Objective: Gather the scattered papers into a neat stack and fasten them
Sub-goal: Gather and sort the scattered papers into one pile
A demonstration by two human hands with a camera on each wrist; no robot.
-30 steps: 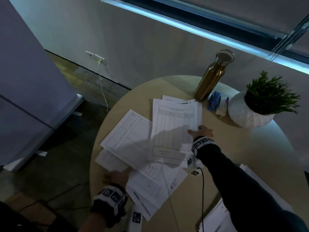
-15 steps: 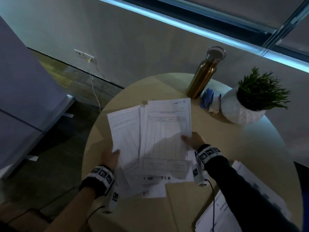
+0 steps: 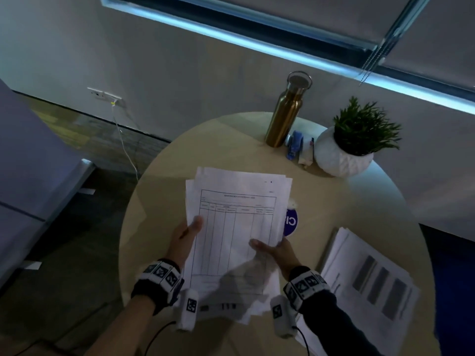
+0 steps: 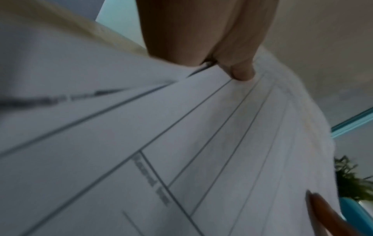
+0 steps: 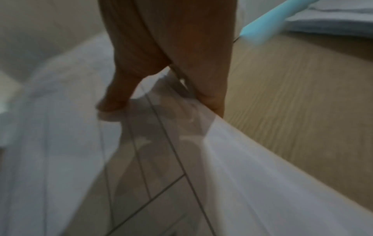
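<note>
Hands first: left hand pinches the left long edge of the papers, thumb on the top sheet; right hand pinches the right edge lower down, thumb on top, fingers under. Both closed on the bundle, none free.

Table, round, pale wood: papers held up off it, over the near-centre, long axis running away from the person. Edges not yet flush; sheets fan out at the far top and near bottom corners.

Second paper pile lies on the table's right side, just beside the right forearm. Open room: bare table ahead of the bundle, judged enough for tapping edges square.

Plant pot and gold bottle stand at the far rim. Between them a small blue item, prob. a stapler, can't confirm. It lies far-right of the bundle, so right hand is nearer for the reach.
</note>
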